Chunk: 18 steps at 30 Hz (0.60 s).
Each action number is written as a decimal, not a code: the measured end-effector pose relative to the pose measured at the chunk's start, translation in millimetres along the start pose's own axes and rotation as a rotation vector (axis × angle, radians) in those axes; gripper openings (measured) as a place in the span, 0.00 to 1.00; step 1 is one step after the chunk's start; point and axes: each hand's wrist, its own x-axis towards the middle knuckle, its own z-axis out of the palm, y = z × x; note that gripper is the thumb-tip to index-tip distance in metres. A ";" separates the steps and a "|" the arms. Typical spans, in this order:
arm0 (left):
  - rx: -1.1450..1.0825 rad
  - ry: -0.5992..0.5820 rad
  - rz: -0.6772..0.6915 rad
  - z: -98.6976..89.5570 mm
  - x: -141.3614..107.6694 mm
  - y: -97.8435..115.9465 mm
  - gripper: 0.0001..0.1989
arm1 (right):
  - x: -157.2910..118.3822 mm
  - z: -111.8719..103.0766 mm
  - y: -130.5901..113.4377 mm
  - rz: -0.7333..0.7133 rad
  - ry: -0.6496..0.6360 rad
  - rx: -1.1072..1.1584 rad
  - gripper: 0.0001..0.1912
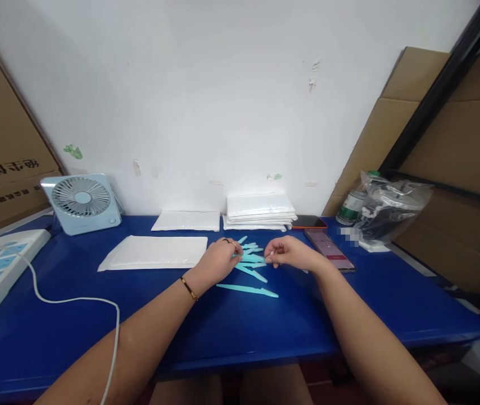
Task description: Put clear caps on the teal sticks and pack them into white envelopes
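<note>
Several turquoise eyebrow razors (250,274) lie in a loose, fanned pile on the blue table, and one separate eyebrow razor (246,289) rests nearer to me. My left hand (222,259), wearing a ring and a bracelet, is closed in a pinch at the left end of an eyebrow razor (253,258) in the pile. Across from it, my right hand (285,252) has its fingers curled together at that razor's right end. Its fingertips partly hide what they hold. A white flat packet (155,252) lies just left of my left hand.
Behind the razors are a stack of white packets (260,207) and another white packet (186,220) against the wall. A fan (82,202) and a white power strip (10,270) with a cable stand left. Right are a phone (330,250), a bottle (351,207) and a plastic bag (392,205).
</note>
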 end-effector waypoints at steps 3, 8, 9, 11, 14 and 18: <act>-0.008 -0.001 0.029 -3.4 -5.0 6.3 0.14 | -10.2 -18.4 10.9 0.053 0.177 -0.247 0.13; -0.064 -0.364 0.075 -2.6 -16.8 18.4 0.10 | -25.1 -36.6 25.4 0.401 -0.007 -0.441 0.07; -0.061 -0.383 0.064 -1.6 -17.6 19.6 0.08 | -25.0 -35.7 25.6 0.419 -0.026 -0.445 0.05; -0.071 -0.363 0.038 -0.4 -17.1 19.9 0.07 | -22.3 -31.6 23.4 0.392 0.004 -0.478 0.03; -0.122 -0.250 -0.009 -1.9 -13.1 14.6 0.08 | -16.6 -24.8 16.8 0.272 0.098 -0.493 0.04; -0.195 -0.122 -0.059 -5.0 -7.8 2.2 0.08 | -14.6 -18.8 3.3 0.056 0.147 -0.173 0.07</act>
